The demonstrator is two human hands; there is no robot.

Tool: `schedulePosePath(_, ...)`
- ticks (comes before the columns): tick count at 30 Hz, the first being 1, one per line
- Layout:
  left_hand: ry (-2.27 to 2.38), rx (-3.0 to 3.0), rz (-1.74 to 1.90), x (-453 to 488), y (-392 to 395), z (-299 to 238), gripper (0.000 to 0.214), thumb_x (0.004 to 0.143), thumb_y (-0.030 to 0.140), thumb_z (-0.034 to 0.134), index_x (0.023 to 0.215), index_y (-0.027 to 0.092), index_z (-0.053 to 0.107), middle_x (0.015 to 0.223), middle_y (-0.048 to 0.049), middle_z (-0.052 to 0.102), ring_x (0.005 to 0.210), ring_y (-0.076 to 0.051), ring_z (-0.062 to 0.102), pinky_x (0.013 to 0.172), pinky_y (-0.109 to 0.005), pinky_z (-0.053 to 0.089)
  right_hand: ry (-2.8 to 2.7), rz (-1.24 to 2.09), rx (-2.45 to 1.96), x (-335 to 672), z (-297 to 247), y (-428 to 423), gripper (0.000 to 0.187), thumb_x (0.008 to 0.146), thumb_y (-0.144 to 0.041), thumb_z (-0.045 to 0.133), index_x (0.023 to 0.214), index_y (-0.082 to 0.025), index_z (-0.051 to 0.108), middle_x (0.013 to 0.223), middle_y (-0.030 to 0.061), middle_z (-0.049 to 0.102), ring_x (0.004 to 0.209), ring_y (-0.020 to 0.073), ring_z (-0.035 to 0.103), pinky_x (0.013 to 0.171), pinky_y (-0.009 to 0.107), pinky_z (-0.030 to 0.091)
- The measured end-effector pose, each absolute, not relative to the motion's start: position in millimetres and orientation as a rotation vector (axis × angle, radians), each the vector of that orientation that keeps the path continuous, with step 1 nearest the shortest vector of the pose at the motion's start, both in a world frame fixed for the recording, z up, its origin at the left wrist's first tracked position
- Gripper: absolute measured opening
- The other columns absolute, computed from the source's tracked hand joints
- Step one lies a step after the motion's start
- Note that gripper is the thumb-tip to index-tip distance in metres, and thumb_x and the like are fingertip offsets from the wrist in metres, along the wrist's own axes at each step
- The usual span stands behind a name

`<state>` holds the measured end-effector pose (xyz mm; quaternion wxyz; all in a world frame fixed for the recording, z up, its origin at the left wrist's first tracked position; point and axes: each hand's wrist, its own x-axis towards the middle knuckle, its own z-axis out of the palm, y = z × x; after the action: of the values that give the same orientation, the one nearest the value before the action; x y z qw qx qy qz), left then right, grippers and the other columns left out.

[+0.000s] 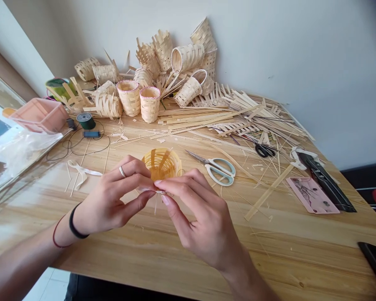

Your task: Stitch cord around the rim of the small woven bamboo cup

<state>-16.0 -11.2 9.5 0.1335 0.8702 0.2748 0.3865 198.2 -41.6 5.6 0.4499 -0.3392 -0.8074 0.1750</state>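
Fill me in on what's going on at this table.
A person's left hand and right hand hold the near rim of a yellow woven basket, fingertips close together. Scissors lie to its right. Behind it, two pink-rimmed baskets stand upright beside loose wooden strips.

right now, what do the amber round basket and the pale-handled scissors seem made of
Amber round basket: perhaps bamboo, smooth, judging by thin flat strips. Pale-handled scissors: probably metal blades, showing dull grey sheen; handles, likely plastic, smoothly moulded.
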Motion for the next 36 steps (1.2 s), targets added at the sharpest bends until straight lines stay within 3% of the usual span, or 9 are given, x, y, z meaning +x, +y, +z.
schedulePosePath(5,0.798,2.535,1.127,-16.6,-11.6,9.3,0.011,0.094,0.009,0.066,0.101,0.018,0.066,0.093,-0.0034,0.066,0.088,-0.015,0.061,0.081,-0.030,0.053,-2.002,0.434,-0.820,197.6,6.3,-43.0,0.031,0.095,0.001,0.061,0.123,-0.011,0.067,0.107,0.0092,0.074,0.098,0.0209,0.062,0.090,0.040,0.054)
schedulePosePath(9,0.819,2.522,1.137,-17.2,-11.2,7.8,0.010,0.094,0.008,0.066,0.098,0.017,0.064,0.092,-0.0033,0.065,0.087,-0.015,0.060,0.080,-0.030,0.052,-1.981,0.375,-0.854,197.6,3.4,-44.2,0.030,0.094,0.000,0.062,0.120,-0.014,0.067,0.120,0.0108,0.059,0.108,0.0188,0.061,0.092,0.034,0.055)
schedulePosePath(16,0.840,2.509,1.125,-17.3,-12.4,5.6,0.011,0.095,0.009,0.064,0.100,0.019,0.063,0.092,-0.0031,0.065,0.088,-0.016,0.060,0.081,-0.031,0.053,-1.994,0.274,-0.864,193.5,-6.6,-44.7,0.026,0.094,0.000,0.067,0.110,-0.020,0.072,0.102,0.0036,0.048,0.085,0.0139,0.054,0.073,0.029,0.052)
schedulePosePath(23,0.799,2.503,1.142,-18.4,-12.0,3.8,0.012,0.093,0.008,0.067,0.100,0.018,0.063,0.094,-0.0045,0.065,0.089,-0.016,0.058,0.081,-0.031,0.051,-1.967,0.240,-0.835,192.8,-10.1,-45.1,0.028,0.095,0.003,0.063,0.102,-0.021,0.076,0.090,0.0008,0.041,0.076,0.0127,0.046,0.068,0.028,0.046)
schedulePosePath(30,0.839,2.524,1.199,-17.6,-11.4,0.9,0.014,0.093,0.006,0.066,0.098,0.018,0.062,0.091,-0.0036,0.065,0.087,-0.016,0.057,0.080,-0.031,0.049,-1.976,0.317,-0.798,189.1,1.7,-52.5,0.031,0.098,0.001,0.058,0.097,-0.023,0.077,0.087,-0.0016,0.032,0.072,0.0115,0.041,0.063,0.026,0.041)
schedulePosePath(36,0.882,2.593,1.266,-19.4,-7.7,-2.8,0.013,0.094,0.007,0.064,0.097,0.019,0.060,0.091,-0.0039,0.065,0.085,-0.016,0.057,0.079,-0.031,0.051,-1.953,0.432,-0.872,191.8,-2.7,-84.0,0.036,0.093,0.007,0.057,0.099,-0.023,0.074,0.093,0.0002,0.038,0.069,0.0104,0.044,0.057,0.026,0.038)
